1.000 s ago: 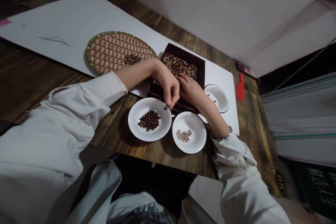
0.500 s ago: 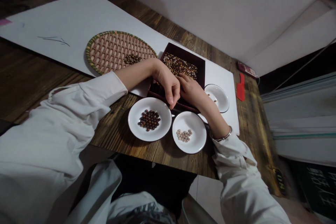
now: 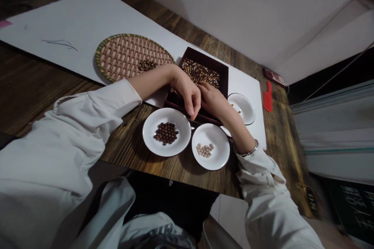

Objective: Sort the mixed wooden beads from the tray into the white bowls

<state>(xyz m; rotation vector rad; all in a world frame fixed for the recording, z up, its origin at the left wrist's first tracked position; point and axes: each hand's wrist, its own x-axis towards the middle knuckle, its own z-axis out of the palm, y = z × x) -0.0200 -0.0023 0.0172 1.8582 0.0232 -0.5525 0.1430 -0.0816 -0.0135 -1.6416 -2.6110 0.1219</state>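
A dark red box (image 3: 223, 68) holds many small round beads (image 3: 201, 74) in brown, yellow and pale shades. My left hand (image 3: 188, 92) hangs over the near part of the box, its thumb and fingers pressed together; anything between them is hidden. Beside it, my right hand (image 3: 214, 101) reaches into the box with fingers stretched out and tips partly covered by the left hand. In front stand a white dish (image 3: 150, 142) with dark brown beads (image 3: 166, 133) and a smaller white dish (image 3: 217, 159) with pale beads (image 3: 205, 150).
Left of the box lies a round woven tray (image 3: 122, 54) with a small heap of brown beads (image 3: 147, 65). Another white dish (image 3: 247, 111) with a few small pieces sits to the right. Farther right are a red comb-shaped object (image 3: 267, 97) and a phone-like object (image 3: 274, 77). White board (image 3: 73, 15) covers part of the wooden table (image 3: 125, 148).
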